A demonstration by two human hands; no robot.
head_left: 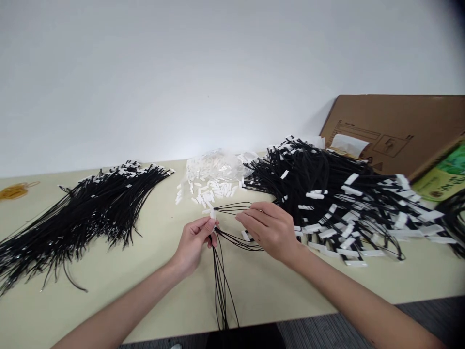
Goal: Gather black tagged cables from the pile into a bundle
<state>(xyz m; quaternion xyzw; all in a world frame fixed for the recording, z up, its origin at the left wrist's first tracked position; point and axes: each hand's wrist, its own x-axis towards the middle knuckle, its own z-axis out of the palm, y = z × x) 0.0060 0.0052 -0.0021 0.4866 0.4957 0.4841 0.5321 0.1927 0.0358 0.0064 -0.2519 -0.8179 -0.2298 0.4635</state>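
My left hand (196, 241) is closed in a pinch around a small white plastic connector (212, 213) with thin black wires coming out of it. Those black wires (220, 286) hang down over the table's front edge, while others curve to the right in a loop. My right hand (272, 230) is at the far end of that loop, fingers bent together on the wires; its fingertips are partly hidden. Just beyond my left hand, loose white connectors (214, 191) lie scattered in front of a clear plastic bag (218, 162) that holds more of them.
On the left of the table (160, 295) lies a large pile of black wires (98, 208). A bigger heap of black wires with white tags (319, 184) covers the right. A cardboard box (392, 131) leans on the wall, beside a green package (445, 172). Yellow ties (13, 191) lie far left.
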